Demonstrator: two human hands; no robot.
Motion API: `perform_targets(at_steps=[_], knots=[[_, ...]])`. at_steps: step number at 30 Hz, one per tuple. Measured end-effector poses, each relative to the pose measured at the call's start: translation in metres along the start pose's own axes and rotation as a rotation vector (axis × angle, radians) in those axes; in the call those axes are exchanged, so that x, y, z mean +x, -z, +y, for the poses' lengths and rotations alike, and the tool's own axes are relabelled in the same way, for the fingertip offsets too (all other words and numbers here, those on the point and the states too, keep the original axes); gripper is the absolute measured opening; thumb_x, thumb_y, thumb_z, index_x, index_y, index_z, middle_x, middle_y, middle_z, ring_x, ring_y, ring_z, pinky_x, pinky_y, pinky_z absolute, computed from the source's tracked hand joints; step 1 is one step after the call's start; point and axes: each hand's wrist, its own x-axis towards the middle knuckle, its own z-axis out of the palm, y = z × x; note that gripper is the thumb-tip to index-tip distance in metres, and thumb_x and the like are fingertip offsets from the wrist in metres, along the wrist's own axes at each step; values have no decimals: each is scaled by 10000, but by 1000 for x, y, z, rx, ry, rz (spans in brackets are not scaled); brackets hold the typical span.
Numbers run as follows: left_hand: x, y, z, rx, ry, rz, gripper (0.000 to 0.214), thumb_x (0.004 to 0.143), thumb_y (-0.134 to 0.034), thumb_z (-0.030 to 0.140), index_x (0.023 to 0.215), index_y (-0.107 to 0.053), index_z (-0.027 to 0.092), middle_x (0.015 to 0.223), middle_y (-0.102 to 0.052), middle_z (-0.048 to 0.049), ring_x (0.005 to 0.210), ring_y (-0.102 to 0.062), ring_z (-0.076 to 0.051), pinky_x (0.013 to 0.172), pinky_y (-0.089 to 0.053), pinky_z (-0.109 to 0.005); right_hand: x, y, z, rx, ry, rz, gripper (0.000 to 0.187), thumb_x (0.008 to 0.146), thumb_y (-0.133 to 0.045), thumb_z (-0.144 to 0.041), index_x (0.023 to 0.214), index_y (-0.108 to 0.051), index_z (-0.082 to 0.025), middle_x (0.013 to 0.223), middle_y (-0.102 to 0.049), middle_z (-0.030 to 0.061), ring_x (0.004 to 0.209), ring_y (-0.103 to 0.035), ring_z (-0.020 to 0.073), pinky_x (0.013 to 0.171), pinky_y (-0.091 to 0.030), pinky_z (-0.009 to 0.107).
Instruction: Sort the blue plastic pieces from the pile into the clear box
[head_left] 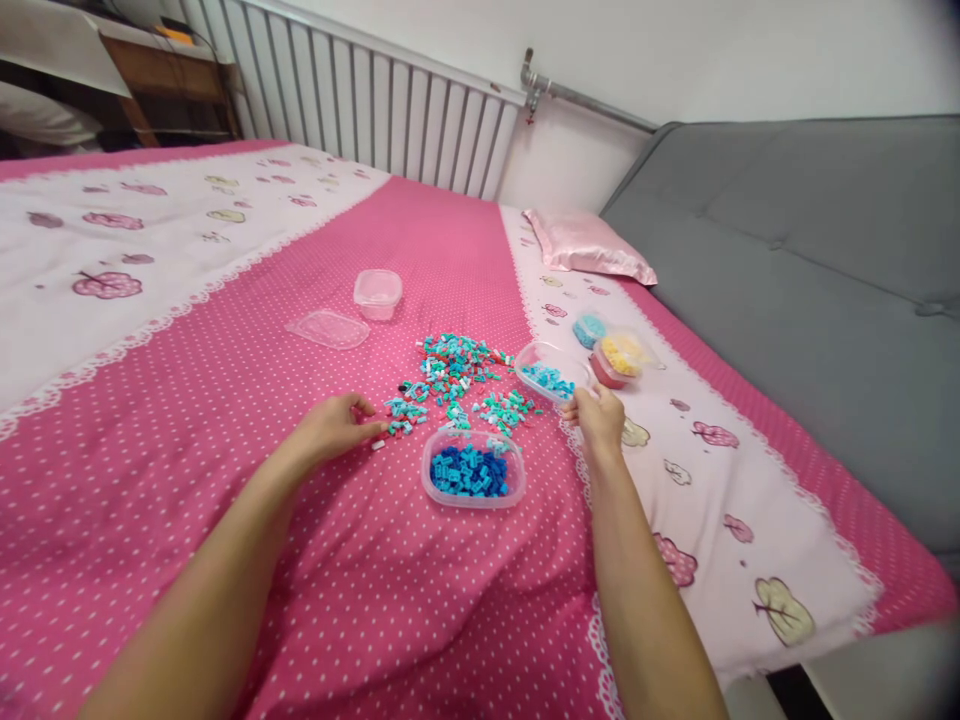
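A loose pile of small teal, red and white bricks [450,375] lies on the pink dotted bedspread [225,500]. My left hand [334,425] rests at the pile's left edge, fingers curled in a pinch over a few pieces. My right hand [596,415] grips the rim of a tilted clear tub [547,375] holding light blue bricks. Between my hands stands another clear tub [472,468] filled with dark and light blue bricks.
An empty clear tub [377,293] and its lid [328,328] lie farther back. Tubs of teal [589,328], yellow [624,352] and red pieces [606,372] sit to the right. A pink pillow [589,245], grey sofa [810,300] and radiator [360,100] border the bed.
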Motion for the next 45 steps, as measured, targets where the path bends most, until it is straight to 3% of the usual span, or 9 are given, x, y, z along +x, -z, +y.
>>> perform_targets(at_steps=[3, 6, 9, 14, 26, 36, 41, 45], knots=[[0, 0, 0, 6, 1, -1, 525, 565, -558, 634, 797, -619, 168, 633, -627, -41, 605, -550, -195, 514, -334, -265, -7, 2, -9, 359, -86, -51, 443, 664, -504, -312, 1059, -566, -122, 520, -610, -19, 448, -589, 166, 417, -429, 219], [0, 1, 1, 29, -3, 6, 530, 568, -548, 644, 794, -613, 169, 642, -629, -45, 613, -552, -203, 519, -340, -270, -11, 5, -17, 503, -64, -156, 331, 596, -553, -293, 903, -503, -180, 500, -608, -45, 414, -572, 138, 390, -402, 184], [-1, 1, 3, 46, 4, -14, 518, 575, -539, 649, 775, -609, 177, 639, -631, -42, 619, -558, -206, 527, -347, -271, -15, 9, -24, 554, -27, -282, 287, 575, -590, -296, 801, -436, -211, 525, -636, -40, 447, -602, 137, 415, -421, 175], [-3, 2, 6, 36, 9, -8, 497, 573, -547, 638, 765, -607, 184, 633, -634, -37, 622, -568, -207, 530, -358, -270, -21, 14, -34, 563, 96, -473, 257, 639, -621, -302, 794, -437, -211, 586, -671, -23, 488, -622, 130, 458, -448, 178], [-5, 3, 10, -57, 27, 35, 427, 524, -649, 571, 708, -629, 186, 574, -619, -17, 581, -560, -199, 497, -349, -258, -28, 22, -43, 600, 252, -660, 252, 723, -675, -340, 788, -477, -198, 623, -677, -7, 513, -621, 129, 501, -477, 205], [-3, 1, 6, -2, 18, 9, 475, 558, -584, 604, 760, -631, 177, 601, -625, -29, 588, -543, -195, 509, -332, -263, -27, 23, -41, 588, 267, -652, 236, 746, -669, -339, 784, -486, -196, 649, -680, 2, 525, -618, 127, 510, -480, 210], [-2, 2, 5, 12, 20, 1, 497, 551, -572, 618, 774, -631, 178, 620, -635, -36, 609, -566, -209, 517, -340, -267, -26, 19, -38, 515, 305, -551, 222, 746, -656, -336, 780, -484, -201, 638, -651, -13, 540, -618, 136, 521, -482, 224], [-2, 1, 3, 21, 17, 0, 537, 554, -550, 637, 814, -625, 172, 656, -649, -45, 638, -580, -219, 528, -351, -272, -27, 11, -35, 318, 454, -412, 148, 762, -619, -300, 779, -510, -201, 646, -589, -28, 590, -606, 141, 563, -478, 236]])
